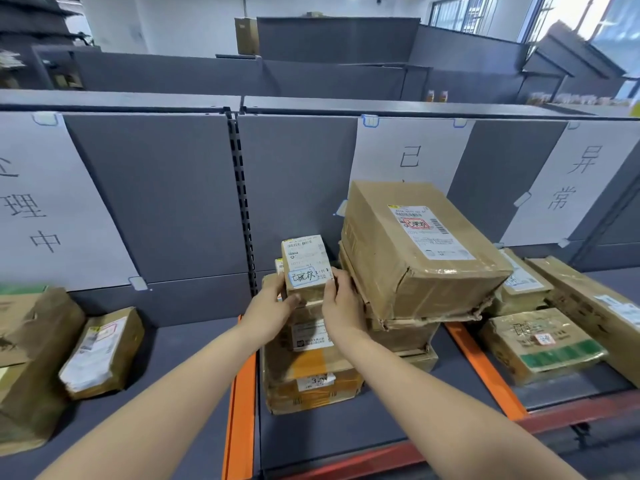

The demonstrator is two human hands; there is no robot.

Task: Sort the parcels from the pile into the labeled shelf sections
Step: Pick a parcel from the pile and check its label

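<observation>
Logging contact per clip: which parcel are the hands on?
The small box with the blue-outlined handwritten label, atop the middle stack; both hands grip it.

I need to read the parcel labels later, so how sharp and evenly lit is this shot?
Head view: wide-angle bending curves the shelf top and tilts the side signs; the small parcel held by the left hand and right hand is fairly sharp; the frame's edges smear; the windows are blown out; lighting is soft, shadows faint.

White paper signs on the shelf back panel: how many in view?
3. One sign at far left, cut off by the frame edge; one in the middle, its lower part hidden behind the big top box; one at right. More may lie outside the frame.
</observation>
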